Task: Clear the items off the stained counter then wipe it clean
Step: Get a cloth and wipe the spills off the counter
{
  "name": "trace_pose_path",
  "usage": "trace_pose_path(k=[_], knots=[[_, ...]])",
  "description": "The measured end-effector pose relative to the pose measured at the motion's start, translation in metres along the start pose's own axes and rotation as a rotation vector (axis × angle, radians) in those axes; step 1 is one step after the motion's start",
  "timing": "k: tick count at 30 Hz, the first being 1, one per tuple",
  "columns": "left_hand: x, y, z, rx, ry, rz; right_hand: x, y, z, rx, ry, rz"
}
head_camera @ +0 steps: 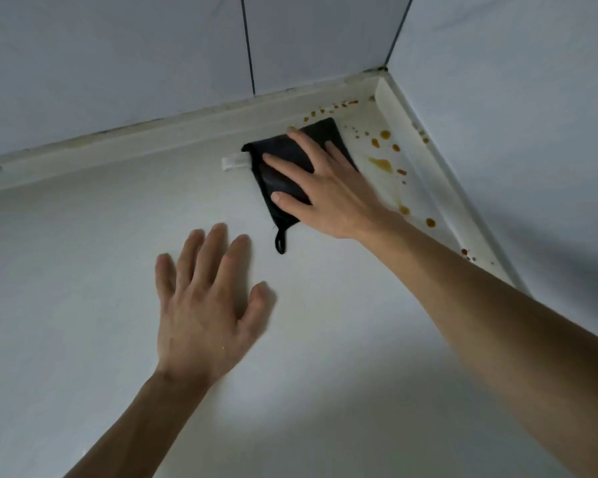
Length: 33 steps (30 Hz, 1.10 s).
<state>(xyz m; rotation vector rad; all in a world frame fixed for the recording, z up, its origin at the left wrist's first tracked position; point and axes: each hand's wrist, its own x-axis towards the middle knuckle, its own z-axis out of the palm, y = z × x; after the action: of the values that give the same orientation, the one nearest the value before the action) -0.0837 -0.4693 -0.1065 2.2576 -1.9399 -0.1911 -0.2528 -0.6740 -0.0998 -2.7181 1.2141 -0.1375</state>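
White counter [83, 270] in a tiled corner, spotted with brown stains [382, 163].

The right hand [325, 191] pressed flat, fingers straight, on a black cloth [283, 177] just beside the stains. The left hand [204, 305] lay flat on the counter, fingers spread, holding nothing. Nothing else sat on the counter. The cloth might smear the wet drops or miss spots by the back edge.

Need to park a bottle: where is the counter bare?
Bare: the counter left of the left hand, and near, between both forearms. Crowded: the corner, with the right hand pressing the black cloth beside orange stains.
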Motion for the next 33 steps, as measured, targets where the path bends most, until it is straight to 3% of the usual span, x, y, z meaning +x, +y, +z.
trace_pose_path(k=[5, 10, 13, 15, 18, 21, 28, 33], knots=[[-0.001, -0.003, 0.003, -0.027, 0.026, 0.001, 0.019, 0.068, -0.019, 0.025, -0.041, 0.193], [0.000, 0.000, 0.004, -0.019, 0.026, -0.012, 0.003, 0.048, -0.005, 0.005, -0.025, 0.385], [-0.001, 0.002, 0.002, 0.003, 0.018, -0.019, -0.005, 0.022, 0.002, -0.011, -0.045, 0.200], [-0.001, 0.002, 0.002, 0.011, 0.008, -0.023, 0.009, 0.033, -0.006, 0.014, -0.089, 0.042], [-0.001, 0.000, 0.003, 0.007, 0.014, -0.019, 0.032, 0.063, -0.018, 0.002, -0.151, -0.041], [0.000, -0.003, 0.004, 0.010, 0.030, -0.003, 0.031, 0.072, -0.016, -0.015, -0.113, 0.016], [-0.001, -0.003, 0.003, 0.020, 0.001, -0.004, 0.012, 0.062, -0.013, 0.057, -0.084, 0.392], [-0.001, -0.001, 0.003, 0.009, -0.005, -0.008, -0.054, 0.029, -0.004, 0.010, -0.052, 0.337]])
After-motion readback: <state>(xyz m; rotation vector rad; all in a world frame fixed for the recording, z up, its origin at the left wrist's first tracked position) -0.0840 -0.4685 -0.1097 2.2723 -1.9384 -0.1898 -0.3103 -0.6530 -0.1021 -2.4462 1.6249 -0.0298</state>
